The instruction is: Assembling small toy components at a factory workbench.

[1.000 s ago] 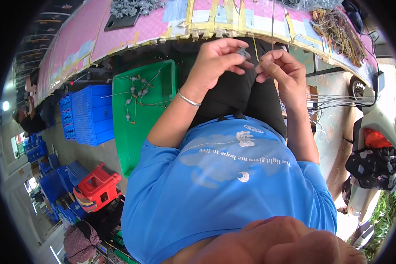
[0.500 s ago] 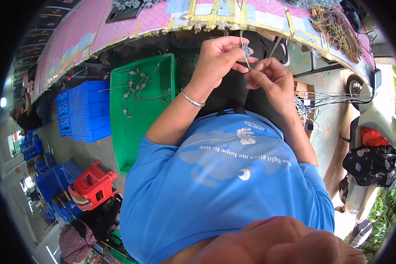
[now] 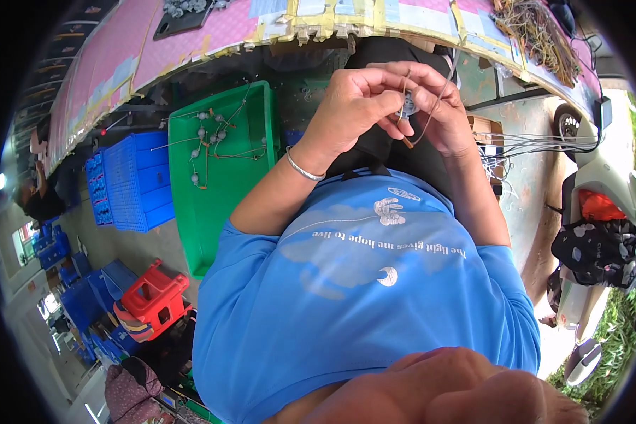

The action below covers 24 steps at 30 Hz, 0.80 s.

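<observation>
In front of my lap, both hands are brought together around a small grey round plastic part (image 3: 408,106) with a thin cable (image 3: 429,119) looped through or around it. My left hand (image 3: 360,106), with a silver bangle at the wrist, pinches the part from the left. My right hand (image 3: 442,116) closes on its right side, thumb against it. A small brown-orange end piece (image 3: 408,143) hangs below the fingers. To the left, a green tub (image 3: 222,219) holds several similar grey parts (image 3: 201,133) strung on thin cables.
A worktable (image 3: 226,32) with a taped edge spans the top, bearing grey parts (image 3: 191,8) and a bundle of wires (image 3: 537,35). Blue crates (image 3: 138,180) and a red plastic stool (image 3: 152,300) stand left. Cables (image 3: 530,145) and a parked scooter (image 3: 601,184) are at right.
My hands have come closer together around the grey part. The cable, held stretched between them before, now curves in a loop on the right, and its brown-orange end shows below.
</observation>
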Motion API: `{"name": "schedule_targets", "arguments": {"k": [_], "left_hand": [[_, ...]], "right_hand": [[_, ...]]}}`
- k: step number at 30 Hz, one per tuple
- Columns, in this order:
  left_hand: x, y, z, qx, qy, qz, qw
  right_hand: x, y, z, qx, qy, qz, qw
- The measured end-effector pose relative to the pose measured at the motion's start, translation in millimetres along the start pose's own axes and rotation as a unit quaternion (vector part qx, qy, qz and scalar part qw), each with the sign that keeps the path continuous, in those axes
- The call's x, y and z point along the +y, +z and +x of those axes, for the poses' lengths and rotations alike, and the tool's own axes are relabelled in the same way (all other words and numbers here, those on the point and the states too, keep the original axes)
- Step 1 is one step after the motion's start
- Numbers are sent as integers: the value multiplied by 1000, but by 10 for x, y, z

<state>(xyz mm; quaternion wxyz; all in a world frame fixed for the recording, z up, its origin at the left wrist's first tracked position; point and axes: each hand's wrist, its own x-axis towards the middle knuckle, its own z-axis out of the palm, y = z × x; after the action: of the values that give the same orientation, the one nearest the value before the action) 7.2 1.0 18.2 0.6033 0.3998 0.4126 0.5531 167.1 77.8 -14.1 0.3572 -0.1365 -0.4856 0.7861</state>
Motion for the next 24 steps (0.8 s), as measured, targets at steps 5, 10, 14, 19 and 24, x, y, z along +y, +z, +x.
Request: {"name": "schedule_targets", "arguments": {"k": [5, 10, 14, 19, 24], "left_hand": [[-30, 41, -13, 21, -5, -15, 1000], [-31, -10, 28, 33, -30, -65, 997], [-91, 25, 23, 63, 2, -34, 997], [-184, 1, 25, 0, 112, 14, 994], [-182, -70, 78, -29, 139, 13, 990]], "right_hand": [[100, -265, 54, -8, -34, 67, 997], [82, -127, 47, 65, -3, 100, 993], [94, -144, 85, 82, 72, 81, 991], [106, -164, 126, 89, 96, 116, 985], [77, -115, 205, 81, 112, 146, 980]]}}
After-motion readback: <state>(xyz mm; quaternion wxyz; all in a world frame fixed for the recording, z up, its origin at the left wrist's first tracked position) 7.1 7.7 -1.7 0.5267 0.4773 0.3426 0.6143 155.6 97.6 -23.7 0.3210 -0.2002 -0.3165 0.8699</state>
